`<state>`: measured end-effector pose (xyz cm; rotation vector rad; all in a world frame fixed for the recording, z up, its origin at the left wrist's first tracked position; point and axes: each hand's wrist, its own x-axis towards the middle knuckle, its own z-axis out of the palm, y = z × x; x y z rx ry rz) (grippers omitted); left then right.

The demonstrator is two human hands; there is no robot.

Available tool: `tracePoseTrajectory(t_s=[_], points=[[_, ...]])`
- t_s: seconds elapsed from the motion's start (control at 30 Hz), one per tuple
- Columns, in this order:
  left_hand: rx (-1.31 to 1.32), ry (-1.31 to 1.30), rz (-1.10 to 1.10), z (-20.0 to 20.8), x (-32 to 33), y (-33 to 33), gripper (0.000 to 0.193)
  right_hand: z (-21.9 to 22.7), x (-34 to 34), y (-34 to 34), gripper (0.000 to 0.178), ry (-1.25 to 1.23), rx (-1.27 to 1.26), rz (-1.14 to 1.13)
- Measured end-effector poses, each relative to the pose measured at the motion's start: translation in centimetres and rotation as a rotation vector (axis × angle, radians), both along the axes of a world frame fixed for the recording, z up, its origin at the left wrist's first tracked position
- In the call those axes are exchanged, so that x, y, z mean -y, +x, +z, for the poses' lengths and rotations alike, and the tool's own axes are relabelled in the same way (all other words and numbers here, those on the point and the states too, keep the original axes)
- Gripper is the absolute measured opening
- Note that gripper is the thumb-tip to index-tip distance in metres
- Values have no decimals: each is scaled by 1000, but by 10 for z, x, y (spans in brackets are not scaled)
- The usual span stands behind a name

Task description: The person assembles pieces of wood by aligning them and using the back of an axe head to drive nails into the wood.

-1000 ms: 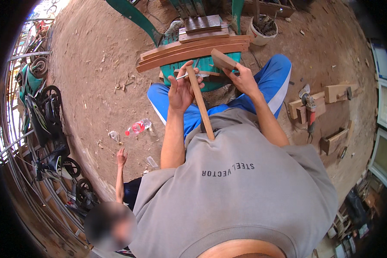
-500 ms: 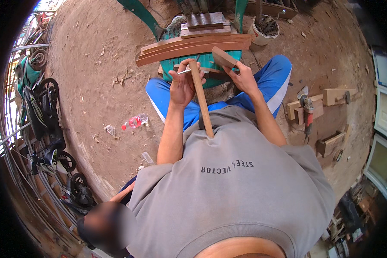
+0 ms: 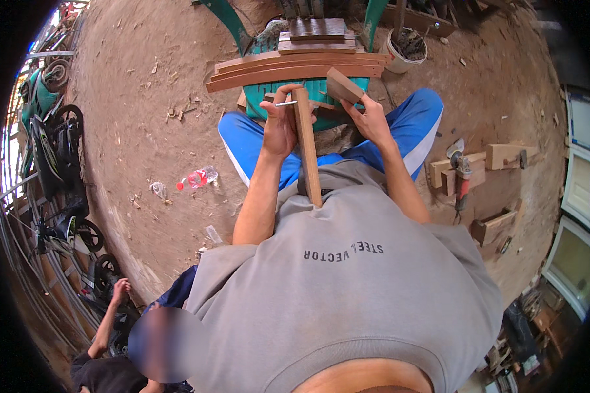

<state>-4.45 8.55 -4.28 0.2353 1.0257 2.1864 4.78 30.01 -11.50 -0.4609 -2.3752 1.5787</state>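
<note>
- swung slightly steeper since the earlier frame: the wooden stick (image 3: 309,147), straight, square-edged and brown, its near end at the grey shirt (image 3: 347,295).
- left hand (image 3: 280,134): fingers curled round the stick's far part, thumb apart, a thin white rod (image 3: 286,103) poking out sideways beside them.
- right hand (image 3: 372,123): thumb and fingers gripping the near end of a wood block (image 3: 345,86), flat-faced with crisp edges.
- just beyond, curved wooden strips (image 3: 298,72), reddish-brown, lie across a green chair (image 3: 259,95), shorter planks (image 3: 316,47) behind them.
- farther right, a white bucket (image 3: 398,63) holds dark, tangled bits too small to name.
- left, on dusty brown ground (image 3: 144,118), a clear bottle (image 3: 197,178) with a red band lies on its side; i cannot tell its contents.
- right, a red-bodied grinder (image 3: 463,187) lies by blocky, pale timber (image 3: 477,174).
</note>
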Motion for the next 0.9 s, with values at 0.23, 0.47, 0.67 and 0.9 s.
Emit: tracePoseTrajectory(t_s=[0.23,0.47,0.67,0.9], points=[[-7,-56,12,-2,-1,1,93,7,1,0,38,-13,77,10],[-88,-70,-4,0,-7,0,82,9,2,4,45,36,142,11],[-99,-126,27,-12,-13,-5,70,15,6,6,41,-25,96,-6],[-51,-318,28,-34,-13,-12,54,35,6,5,38,53,55,15]])
